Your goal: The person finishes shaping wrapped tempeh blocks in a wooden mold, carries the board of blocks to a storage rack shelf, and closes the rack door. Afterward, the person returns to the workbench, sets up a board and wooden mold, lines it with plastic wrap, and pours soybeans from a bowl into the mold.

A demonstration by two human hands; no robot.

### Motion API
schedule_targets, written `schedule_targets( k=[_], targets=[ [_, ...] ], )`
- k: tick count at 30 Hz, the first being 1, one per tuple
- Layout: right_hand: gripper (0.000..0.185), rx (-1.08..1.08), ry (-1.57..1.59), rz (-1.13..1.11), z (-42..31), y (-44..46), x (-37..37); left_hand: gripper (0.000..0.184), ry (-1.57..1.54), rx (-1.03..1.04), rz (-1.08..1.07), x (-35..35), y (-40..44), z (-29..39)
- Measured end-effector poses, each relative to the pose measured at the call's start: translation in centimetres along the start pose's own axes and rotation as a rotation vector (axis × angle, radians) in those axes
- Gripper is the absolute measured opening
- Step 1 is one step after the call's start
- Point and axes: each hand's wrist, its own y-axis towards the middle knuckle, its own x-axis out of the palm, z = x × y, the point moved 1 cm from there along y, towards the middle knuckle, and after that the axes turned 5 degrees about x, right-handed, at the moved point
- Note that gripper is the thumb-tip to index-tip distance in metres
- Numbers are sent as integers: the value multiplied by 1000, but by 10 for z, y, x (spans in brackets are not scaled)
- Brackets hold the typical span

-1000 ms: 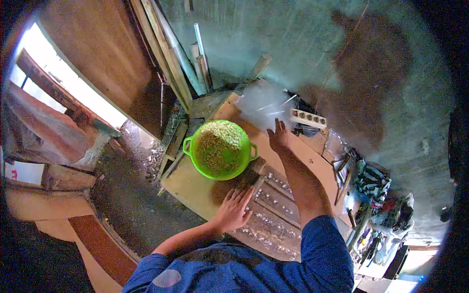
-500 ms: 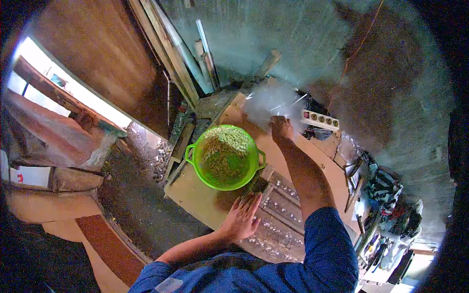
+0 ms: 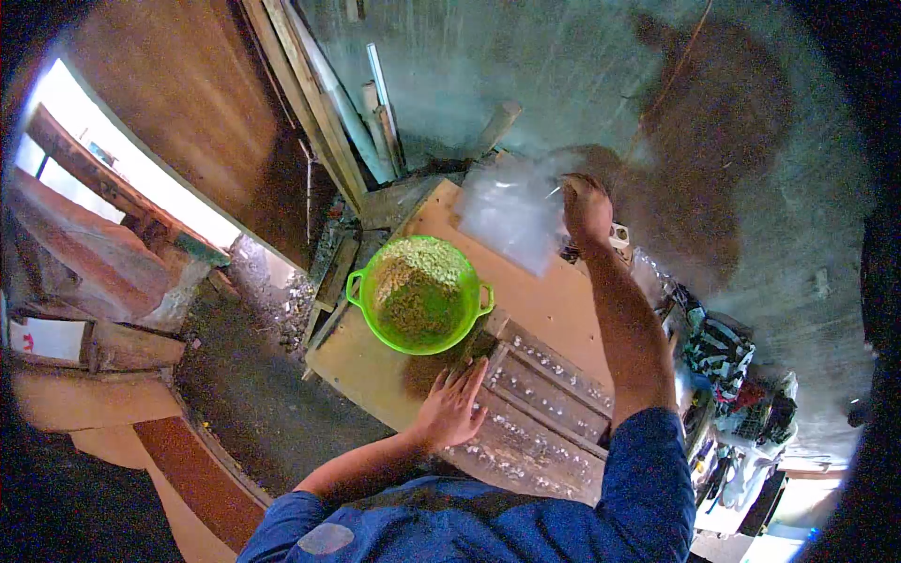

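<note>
My left hand (image 3: pixel 450 405) lies flat with its fingers spread on the near edge of the wooden board with grooves (image 3: pixel 535 413), just below the green basin. The green basin (image 3: pixel 367 314) has two handles and holds pale and brown bits. My right hand (image 3: pixel 587 208) is raised at the far right of the table, fingers closed at the right side of a clear plastic bag (image 3: pixel 511 218). What exactly its fingers hold is too small to tell. Small white bits dot the grooved board.
A power strip (image 3: pixel 619 235) is partly hidden behind my right wrist. Long wooden planks (image 3: pixel 314 103) lean at the back left. Bundled clothes and bags (image 3: pixel 718 347) lie at the right. The tan table top (image 3: pixel 554 314) reaches toward the greenish wall (image 3: pixel 563 75).
My right hand has moved right and up from the plastic bag's lower edge, and its fingers have closed. The bag looks flatter and more spread out. My left hand stays by the basin.
</note>
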Motion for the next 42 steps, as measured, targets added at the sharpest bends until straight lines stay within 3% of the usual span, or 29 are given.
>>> schedule_targets(
  k=[2,6,8,9,10,12,13,14,16,17,23,26,28,30,32,33,34,36,37,38,40,42],
  targets=[
    [21,377,-114,-360,-10,19,-33,89,61,57,67,4,-3,-1],
    [17,158,-234,-260,0,43,-92,89,12,-8,-22,-3,-1,6],
    [17,-48,-248,183,1,56,-126,92,0,-19,-2,-2,-1,4],
    [18,369,-438,-247,-10,61,-141,94,6,1,14,8,-1,-3],
    [18,375,-441,-239,-4,57,-152,94,10,10,11,10,-3,-3],
    [20,-8,-295,108,-1,53,-185,93,9,24,42,9,-2,-2],
    [20,138,-373,-7,-5,49,-200,94,-35,28,58,7,-4,-1],
    [20,139,-377,4,-8,46,-214,94,-30,38,62,5,-4,0],
    [19,168,-417,-178,-15,33,-243,95,-170,-45,0,1,-2,0],
    [19,169,-424,-162,-20,26,-260,95,-152,-9,68,3,-2,2],
    [16,173,-136,54,-89,-69,-367,89,-186,135,270,-17,5,38],
    [14,281,58,71,-110,-130,-403,95,-180,224,298,-51,17,93],
    [14,463,322,117,-127,-171,-418,97,-183,274,332,-64,21,131],
    [16,466,349,123,-136,-211,-427,96,-244,340,332,-63,22,153],
    [16,512,292,165,-145,-241,-433,92,-291,535,281,-62,20,173],
    [16,414,226,179,-147,-253,-436,70,-319,554,351,-59,17,188],
    [16,317,159,191,-149,-266,-439,70,-316,569,324,-53,17,190],
    [16,463,249,217,-149,-291,-445,43,-489,698,301,-42,12,190],
    [15,440,165,225,-148,-299,-452,21,-603,604,290,-37,4,196],
    [15,417,80,230,-146,-306,-460,21,-602,611,261,-32,-2,197],
    [14,437,51,273,-141,-322,-474,11,-902,338,89,-30,-8,194],
    [10,428,-90,336,-136,-340,-483,8,-820,318,65,-36,-11,199]
  ],
)
